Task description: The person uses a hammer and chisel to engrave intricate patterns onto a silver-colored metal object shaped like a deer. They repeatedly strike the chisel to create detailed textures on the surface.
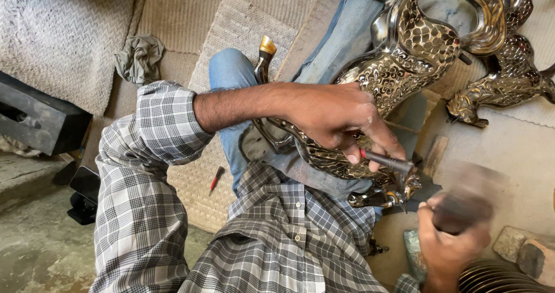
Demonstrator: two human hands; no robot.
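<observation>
packages: none | labels: none | signs: none | screens: none in view

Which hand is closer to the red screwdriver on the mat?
Left. The left hand grips a chisel on the metal figure, right of the screwdriver. The right hand is farther right, holding a blurred tool.

Grey-and-white checked shirt [272,235], sleeve rolled above the forearm; blue jeans [231,73], seemingly faded denim

Two ornate metal animal figures show: one [399,56] across the lap at centre, another [509,73] at upper right. One grey rag [139,56] lies upper left, one red-handled tool [216,179] lower centre, and two stones [526,249] at lower right.
</observation>
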